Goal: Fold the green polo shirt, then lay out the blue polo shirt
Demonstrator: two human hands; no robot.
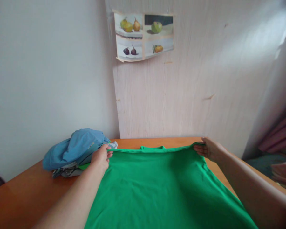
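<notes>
Green cloth (152, 187) stretched between two hands over the orange tabletop (26, 198), its upper edge near the far side, the rest spreading down out of view. Left hand (101, 158): grip closed, the upper left corner pinched between thumb and fingers. Right hand (207, 149): grip likewise closed, on the upper right corner. Edge between them nearly straight, sagging slightly; a small green flap (153, 147) shows just beyond it. Cannot tell how much of the cloth touches the tabletop. Just beside the left hand, a heap of clothes, blue garment (77, 148) on top, grey and patterned fabric (66, 170) underneath. Fruit pictures (144, 36) taped to the wood-grain panel (181, 101) behind.
</notes>
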